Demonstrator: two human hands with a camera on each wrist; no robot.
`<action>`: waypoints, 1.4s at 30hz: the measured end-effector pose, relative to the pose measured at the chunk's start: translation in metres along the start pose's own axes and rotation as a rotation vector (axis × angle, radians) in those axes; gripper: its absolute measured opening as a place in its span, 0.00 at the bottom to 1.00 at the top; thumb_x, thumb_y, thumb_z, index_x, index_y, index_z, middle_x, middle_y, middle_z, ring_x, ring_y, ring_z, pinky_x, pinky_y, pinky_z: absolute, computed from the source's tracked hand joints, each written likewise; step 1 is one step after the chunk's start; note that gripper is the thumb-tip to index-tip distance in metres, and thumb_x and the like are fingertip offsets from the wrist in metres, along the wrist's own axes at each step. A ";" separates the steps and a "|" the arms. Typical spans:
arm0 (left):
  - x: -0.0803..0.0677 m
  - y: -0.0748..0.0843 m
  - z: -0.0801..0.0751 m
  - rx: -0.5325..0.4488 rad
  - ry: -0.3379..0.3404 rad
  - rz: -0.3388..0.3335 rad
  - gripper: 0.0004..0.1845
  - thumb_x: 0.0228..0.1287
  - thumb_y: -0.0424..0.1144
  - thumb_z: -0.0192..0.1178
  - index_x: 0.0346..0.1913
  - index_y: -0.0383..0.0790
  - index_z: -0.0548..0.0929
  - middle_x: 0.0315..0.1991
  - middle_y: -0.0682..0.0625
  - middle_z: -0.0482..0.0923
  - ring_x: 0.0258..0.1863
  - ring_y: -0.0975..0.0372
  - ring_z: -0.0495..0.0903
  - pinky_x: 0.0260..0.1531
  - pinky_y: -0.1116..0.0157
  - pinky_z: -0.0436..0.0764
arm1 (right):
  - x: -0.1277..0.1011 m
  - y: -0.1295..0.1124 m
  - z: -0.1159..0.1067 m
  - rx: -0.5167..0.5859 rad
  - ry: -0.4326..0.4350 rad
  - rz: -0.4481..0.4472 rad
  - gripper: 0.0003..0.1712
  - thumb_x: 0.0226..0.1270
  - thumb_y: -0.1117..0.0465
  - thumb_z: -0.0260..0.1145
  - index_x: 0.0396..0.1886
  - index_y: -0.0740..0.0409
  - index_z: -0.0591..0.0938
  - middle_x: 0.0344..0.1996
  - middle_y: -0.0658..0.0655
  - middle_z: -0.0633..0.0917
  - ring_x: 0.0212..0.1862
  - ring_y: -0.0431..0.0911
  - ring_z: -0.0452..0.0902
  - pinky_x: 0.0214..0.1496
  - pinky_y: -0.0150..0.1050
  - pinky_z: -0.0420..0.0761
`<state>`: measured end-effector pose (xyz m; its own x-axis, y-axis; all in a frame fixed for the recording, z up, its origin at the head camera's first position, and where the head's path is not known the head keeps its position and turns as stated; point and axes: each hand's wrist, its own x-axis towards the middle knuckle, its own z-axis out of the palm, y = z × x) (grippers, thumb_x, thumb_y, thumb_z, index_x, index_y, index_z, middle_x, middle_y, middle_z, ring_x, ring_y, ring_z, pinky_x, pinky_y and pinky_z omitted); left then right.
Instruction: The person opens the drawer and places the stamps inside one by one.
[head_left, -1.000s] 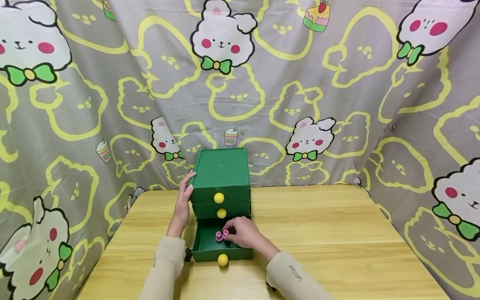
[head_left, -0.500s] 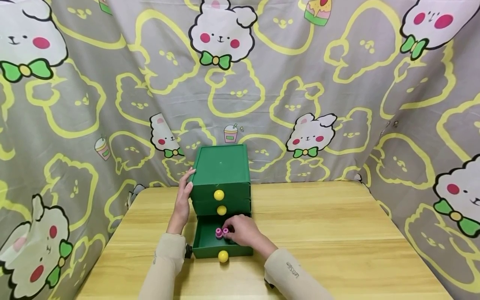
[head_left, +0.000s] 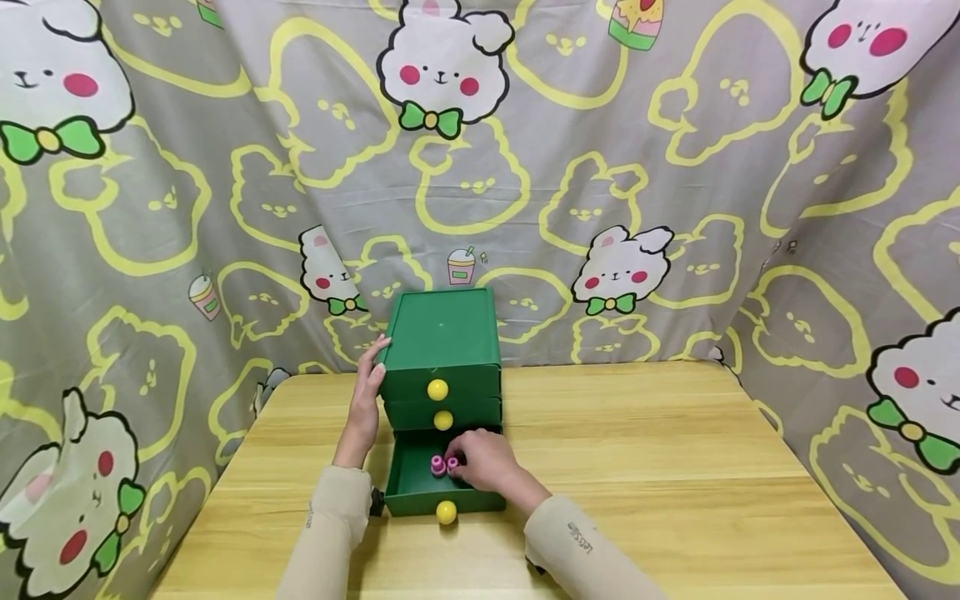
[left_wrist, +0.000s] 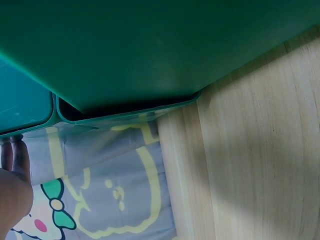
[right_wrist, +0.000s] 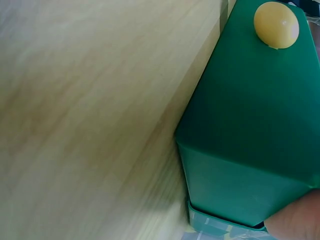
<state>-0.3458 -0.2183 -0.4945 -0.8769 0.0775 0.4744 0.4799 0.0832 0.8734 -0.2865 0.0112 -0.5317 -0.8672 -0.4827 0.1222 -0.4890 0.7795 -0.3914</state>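
Note:
A green drawer cabinet [head_left: 442, 333] stands on the table with its bottom drawer [head_left: 405, 504] pulled out. My left hand [head_left: 363, 408] rests against the cabinet's left side, fingers straight; part of it shows at the edge of the left wrist view. Inside the drawer, my right hand [head_left: 483, 458] pinches a small pink stepped cylinder [head_left: 452, 465] that has a hole in its top. A second pink cylinder [head_left: 437, 466] stands close on its left, with no finger seen on it. The fingertips are partly hidden behind the hand. In the right wrist view, only skin at the lower right edge shows.
Yellow ball knobs mark the drawers, such as the top knob [head_left: 438, 389] and bottom knob [head_left: 446, 512]. Both upper drawers are closed. The wooden table [head_left: 645, 467] extends to the right. A patterned curtain [head_left: 540, 192] hangs behind and at both sides.
Over the last second the head view has shifted slightly. My right forearm has moved a little left, and the pinched pink cylinder slightly rightward. My left hand keeps its place on the cabinet.

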 end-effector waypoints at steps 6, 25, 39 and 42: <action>-0.001 0.000 0.000 -0.003 0.003 -0.003 0.27 0.81 0.46 0.40 0.79 0.48 0.63 0.84 0.53 0.47 0.84 0.52 0.42 0.75 0.33 0.40 | -0.003 0.002 -0.006 0.055 -0.017 -0.033 0.09 0.64 0.57 0.77 0.44 0.47 0.92 0.40 0.44 0.90 0.41 0.39 0.81 0.46 0.37 0.80; 0.003 0.003 -0.002 -0.012 0.006 -0.011 0.28 0.82 0.48 0.39 0.79 0.50 0.62 0.85 0.54 0.46 0.84 0.53 0.42 0.76 0.34 0.42 | -0.042 0.081 -0.106 0.386 0.052 -0.059 0.12 0.74 0.60 0.67 0.53 0.54 0.89 0.49 0.53 0.91 0.46 0.44 0.85 0.52 0.41 0.84; 0.002 0.009 0.002 -0.011 -0.006 -0.013 0.28 0.82 0.45 0.37 0.80 0.46 0.60 0.85 0.49 0.44 0.84 0.50 0.41 0.76 0.34 0.39 | -0.067 0.094 -0.112 0.437 0.097 0.018 0.11 0.75 0.60 0.66 0.53 0.51 0.89 0.48 0.52 0.90 0.45 0.45 0.86 0.43 0.35 0.84; 0.003 0.009 0.002 -0.019 -0.009 -0.020 0.28 0.82 0.43 0.36 0.80 0.43 0.59 0.85 0.46 0.43 0.84 0.48 0.40 0.76 0.34 0.40 | -0.071 0.088 -0.106 0.457 0.084 -0.018 0.11 0.75 0.60 0.66 0.53 0.52 0.89 0.47 0.53 0.90 0.45 0.45 0.86 0.43 0.35 0.85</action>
<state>-0.3435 -0.2151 -0.4853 -0.8860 0.0851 0.4558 0.4615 0.0665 0.8846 -0.2776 0.1559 -0.4783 -0.8727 -0.4460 0.1985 -0.4289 0.5062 -0.7482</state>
